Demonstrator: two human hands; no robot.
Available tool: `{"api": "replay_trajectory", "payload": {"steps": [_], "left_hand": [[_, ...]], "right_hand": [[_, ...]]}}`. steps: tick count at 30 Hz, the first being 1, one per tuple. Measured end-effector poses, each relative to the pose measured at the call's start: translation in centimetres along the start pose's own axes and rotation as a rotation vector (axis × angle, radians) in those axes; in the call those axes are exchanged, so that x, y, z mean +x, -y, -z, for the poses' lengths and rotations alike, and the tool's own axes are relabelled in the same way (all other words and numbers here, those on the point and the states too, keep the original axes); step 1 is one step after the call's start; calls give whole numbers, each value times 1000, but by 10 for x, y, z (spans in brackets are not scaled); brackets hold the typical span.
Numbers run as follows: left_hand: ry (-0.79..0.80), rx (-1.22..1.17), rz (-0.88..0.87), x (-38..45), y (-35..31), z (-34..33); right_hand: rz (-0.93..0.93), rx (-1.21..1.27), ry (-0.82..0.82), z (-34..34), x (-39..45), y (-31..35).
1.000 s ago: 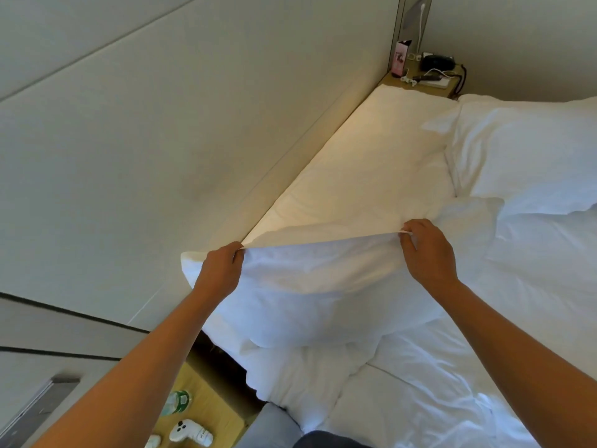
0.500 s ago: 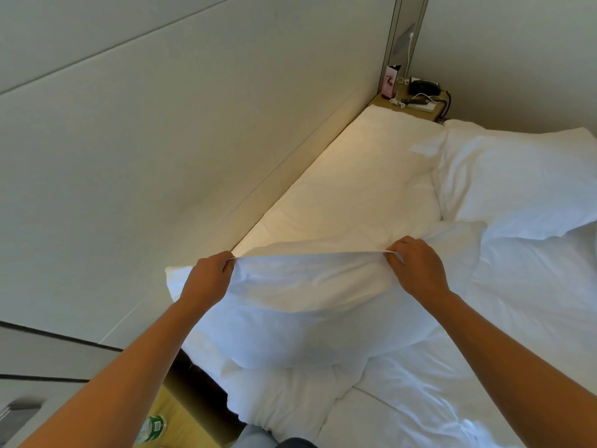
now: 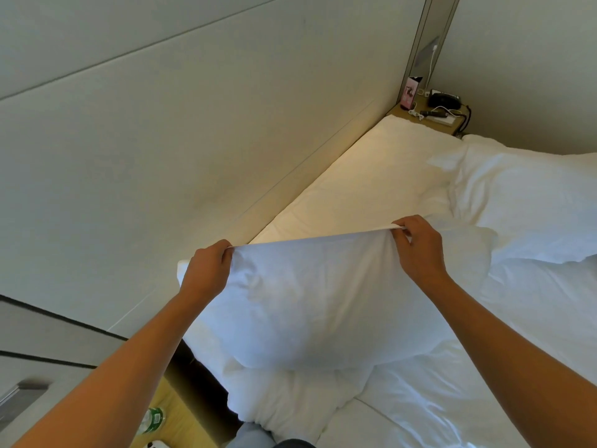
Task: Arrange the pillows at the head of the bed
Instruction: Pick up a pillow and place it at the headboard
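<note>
Gripping pillow [image 3: 323, 302] edge, both hands

Soft, even daylight, a warm glow along the headboard [image 3: 226, 140], wide-angle bending at the edges, slight softness throughout.

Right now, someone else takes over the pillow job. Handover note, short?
Left hand: shut on the top edge of the held pillow, near its left corner.
Right hand: shut on the same edge, further right.
Held pillow: lifted, hanging from that edge over a second pillow at the near end of the bed.
Third pillow: lying further right on the bed.
Done: one pillow picked up.
Left: set all the pillows along the headboard, where the sheet is bare.
</note>
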State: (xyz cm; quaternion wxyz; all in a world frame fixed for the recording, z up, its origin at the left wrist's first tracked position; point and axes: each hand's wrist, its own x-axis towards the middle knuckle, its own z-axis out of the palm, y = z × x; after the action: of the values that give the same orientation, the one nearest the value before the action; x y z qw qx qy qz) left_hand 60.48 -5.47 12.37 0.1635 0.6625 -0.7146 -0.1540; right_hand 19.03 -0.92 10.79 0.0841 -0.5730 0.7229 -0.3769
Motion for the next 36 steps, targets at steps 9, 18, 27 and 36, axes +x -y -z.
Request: {"api": "replay_trajectory", "payload": {"steps": [9, 18, 27, 36], "left_hand": [[-131, -61, 64, -4, 3, 43], [-269, -74, 68, -9, 16, 94], [-234, -47, 155, -32, 29, 76], [-231, -122, 169, 3, 11, 70]], "right_hand": [[75, 37, -19, 1, 37, 47], [94, 118, -19, -16, 90, 105], [29, 107, 107, -66, 94, 100], [11, 104, 86, -65, 124, 80]]}}
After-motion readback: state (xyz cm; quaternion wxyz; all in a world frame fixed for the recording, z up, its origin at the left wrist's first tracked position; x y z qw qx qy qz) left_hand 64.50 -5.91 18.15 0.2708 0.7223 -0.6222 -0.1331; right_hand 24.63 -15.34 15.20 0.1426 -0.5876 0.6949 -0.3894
